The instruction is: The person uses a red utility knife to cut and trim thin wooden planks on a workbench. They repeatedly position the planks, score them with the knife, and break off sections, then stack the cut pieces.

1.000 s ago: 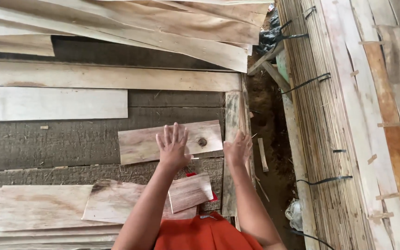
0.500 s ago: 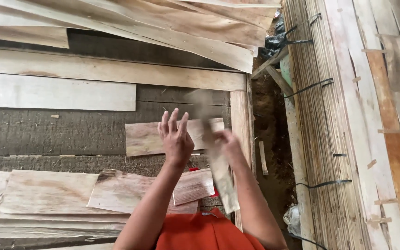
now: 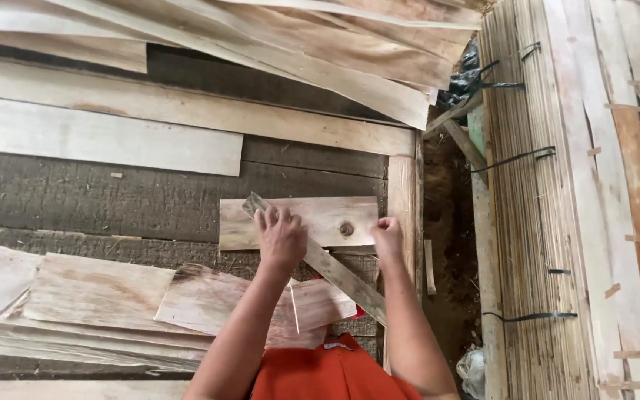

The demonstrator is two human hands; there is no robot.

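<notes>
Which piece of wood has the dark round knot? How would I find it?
Start at the tall bundle of strapped sheets on the right, then go left to the dark table. A short pale board lies flat there, between both hands. Only it has a round dark knot, beside the right hand.

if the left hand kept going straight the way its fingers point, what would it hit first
Probably the far edge of the short pale veneer piece with a knot that the left hand rests over, then bare dark wooden planks, and further on the long pale board. Depth is uncertain.
</notes>
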